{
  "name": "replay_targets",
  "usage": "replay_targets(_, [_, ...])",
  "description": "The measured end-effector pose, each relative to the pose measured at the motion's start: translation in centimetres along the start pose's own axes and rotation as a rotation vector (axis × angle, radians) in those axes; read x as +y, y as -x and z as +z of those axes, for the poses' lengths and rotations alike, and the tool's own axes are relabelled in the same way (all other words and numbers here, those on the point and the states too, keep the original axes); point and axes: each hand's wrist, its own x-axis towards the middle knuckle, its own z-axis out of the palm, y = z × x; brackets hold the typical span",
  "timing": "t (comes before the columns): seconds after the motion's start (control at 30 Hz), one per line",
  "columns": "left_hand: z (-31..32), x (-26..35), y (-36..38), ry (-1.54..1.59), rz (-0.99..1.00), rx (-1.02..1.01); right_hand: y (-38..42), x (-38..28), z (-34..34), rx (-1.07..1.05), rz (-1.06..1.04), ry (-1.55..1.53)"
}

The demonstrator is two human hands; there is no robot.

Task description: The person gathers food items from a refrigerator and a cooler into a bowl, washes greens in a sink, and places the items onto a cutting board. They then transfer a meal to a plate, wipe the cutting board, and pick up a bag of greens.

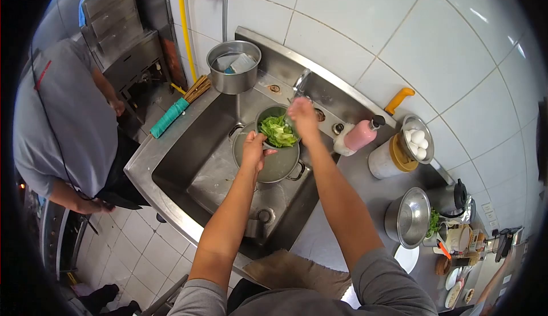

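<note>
My left hand (255, 151) grips the near rim of a small metal bowl (264, 114). Torn green leaves (277, 131), which look like lettuce, fill much of it. The bowl is held over a wide grey pot (275, 167) with side handles, which sits in the steel sink (211, 173). My right hand (302, 119) is at the bowl's right side, just in front of the faucet (301, 81). Motion blurs its fingers, so I cannot make out whether they hold anything.
A deep metal pot (235, 82) and a bundle of sticks wrapped in green (171, 116) rest on the sink's left edge. Right of the sink are a pink soap bottle (361, 135), a bowl of eggs (418, 140) and a colander (412, 218). Another person (68, 122) stands at left.
</note>
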Motion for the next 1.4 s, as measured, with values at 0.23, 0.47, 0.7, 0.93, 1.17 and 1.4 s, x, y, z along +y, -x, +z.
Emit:
replay_targets(0.23, [-0.6,1.1,5.8,-0.343,-0.015,-0.064,11.8,3.4,3.9,-0.338,0.127,0.513])
replay_targets(0.47, [1.7,0.0,17.6,-1.906,0.375,-0.222,25.5,1.8,10.0,0.340,1.032,-1.529])
replay_targets(0.7, [5.0,1.6,29.0,-2.038,0.571,-0.285,29.7,-5.5,8.6,0.229,0.650,-0.650])
replay_targets(0.93, [7.4,-2.4,38.4,-0.591,0.120,-0.333,37.4,-16.2,-12.8,0.050,-0.048,0.240])
replay_targets(1.17, [14.8,-22.3,55.7,-0.253,-0.569,-0.678,62.7,-17.6,-37.6,0.193,-0.108,0.515])
replay_targets(1.4, [22.1,-40.9,77.4,-0.454,-0.982,-1.052,92.3,-23.4,-51.5,0.786,0.181,0.558])
